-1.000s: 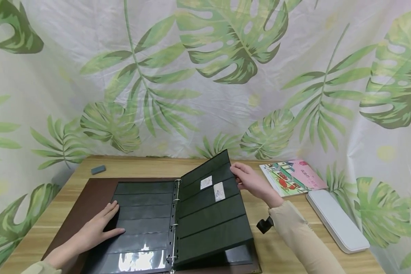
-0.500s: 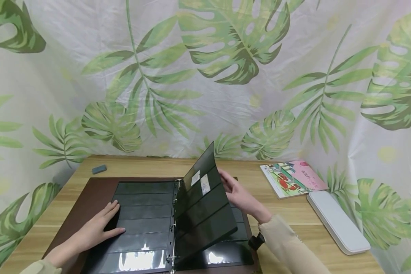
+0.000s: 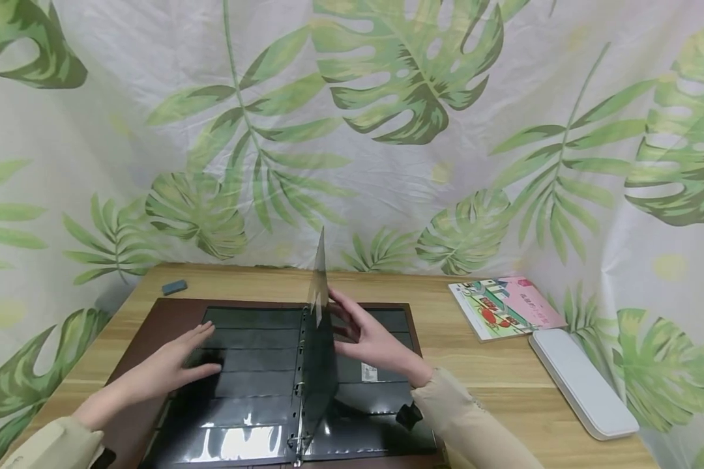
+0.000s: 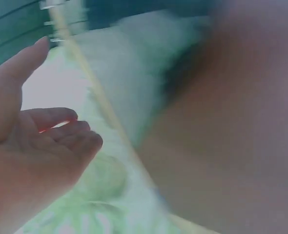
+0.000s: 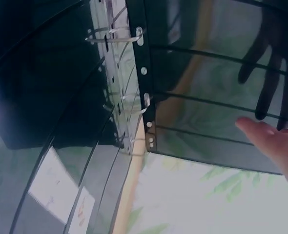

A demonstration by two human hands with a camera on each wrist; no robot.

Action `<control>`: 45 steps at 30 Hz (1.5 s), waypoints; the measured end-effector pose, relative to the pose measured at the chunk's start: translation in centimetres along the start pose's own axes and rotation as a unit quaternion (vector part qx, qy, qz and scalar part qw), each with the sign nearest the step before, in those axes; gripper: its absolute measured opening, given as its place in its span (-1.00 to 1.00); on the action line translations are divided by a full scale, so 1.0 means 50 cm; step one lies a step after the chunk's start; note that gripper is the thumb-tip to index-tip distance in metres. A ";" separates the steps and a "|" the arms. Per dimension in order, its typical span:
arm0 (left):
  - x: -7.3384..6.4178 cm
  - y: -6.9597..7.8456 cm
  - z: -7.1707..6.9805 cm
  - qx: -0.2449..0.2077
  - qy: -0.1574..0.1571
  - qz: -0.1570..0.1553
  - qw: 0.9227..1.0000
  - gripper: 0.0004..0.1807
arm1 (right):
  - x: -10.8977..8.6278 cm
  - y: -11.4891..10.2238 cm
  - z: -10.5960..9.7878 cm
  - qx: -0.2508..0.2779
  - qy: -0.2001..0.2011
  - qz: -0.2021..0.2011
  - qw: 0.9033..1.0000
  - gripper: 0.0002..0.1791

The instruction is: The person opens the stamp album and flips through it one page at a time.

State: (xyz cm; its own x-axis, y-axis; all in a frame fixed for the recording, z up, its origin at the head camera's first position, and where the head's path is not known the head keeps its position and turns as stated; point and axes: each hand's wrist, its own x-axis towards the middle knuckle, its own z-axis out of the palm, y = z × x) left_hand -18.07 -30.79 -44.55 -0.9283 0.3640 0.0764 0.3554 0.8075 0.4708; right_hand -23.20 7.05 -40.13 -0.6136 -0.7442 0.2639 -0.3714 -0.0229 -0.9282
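Observation:
A ring-binder stamp album with a brown cover (image 3: 143,332) lies spread on the table. One black pocket page (image 3: 320,374) stands nearly upright on the metal rings (image 3: 298,389), seen almost edge-on. My right hand (image 3: 375,339) is behind that page, its fingers against the far side; in the right wrist view the fingers (image 5: 273,139) look straight beside their reflection. A small white stamp-like piece (image 3: 369,372) sits in the right-hand page beneath. Over the left page (image 3: 252,358), my left hand (image 3: 167,365) is spread and holds nothing; whether it touches the page is unclear.
A blue-grey eraser-like block (image 3: 174,286) lies at the back left of the wooden table (image 3: 487,417). On the right are a picture book (image 3: 507,307) and a long white case (image 3: 583,383). Leaf-print cloth (image 3: 387,195) hangs behind the table.
My right hand has swung the page leftward, from tilted right to nearly upright, uncovering the page below. Its pinch on the page edge has loosened. My left hand has shifted slightly up and right.

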 end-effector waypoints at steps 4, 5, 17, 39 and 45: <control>0.036 0.077 -0.042 -0.075 -0.011 -0.009 0.997 -0.23 | 0.020 0.000 0.019 -0.050 -0.008 -0.024 0.998 -0.03; 0.046 0.097 -0.050 -0.096 -0.016 -0.010 0.995 -0.27 | 0.025 0.000 0.023 -0.065 -0.008 -0.027 0.998 -0.02; 0.099 0.240 -0.103 -0.295 -0.022 -0.031 0.955 -0.25 | 0.078 0.002 0.074 -0.225 -0.054 -0.078 0.970 -0.06; 0.009 0.068 -0.105 -0.252 -0.021 -0.093 0.963 -0.24 | -0.011 0.098 -0.035 -0.287 -0.029 0.057 0.956 -0.16; -0.011 0.011 -0.066 -0.211 -0.013 -0.123 0.970 -0.22 | -0.052 0.139 -0.100 -0.330 0.000 0.085 0.940 -0.17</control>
State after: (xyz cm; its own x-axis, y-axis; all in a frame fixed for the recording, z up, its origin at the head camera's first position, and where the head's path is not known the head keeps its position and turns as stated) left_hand -17.72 -32.07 -41.41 -0.9743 0.2007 -0.1024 0.0428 0.6112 0.7903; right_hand -27.68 12.16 -45.97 -0.7034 -0.6997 0.1256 -0.6187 0.5156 -0.5927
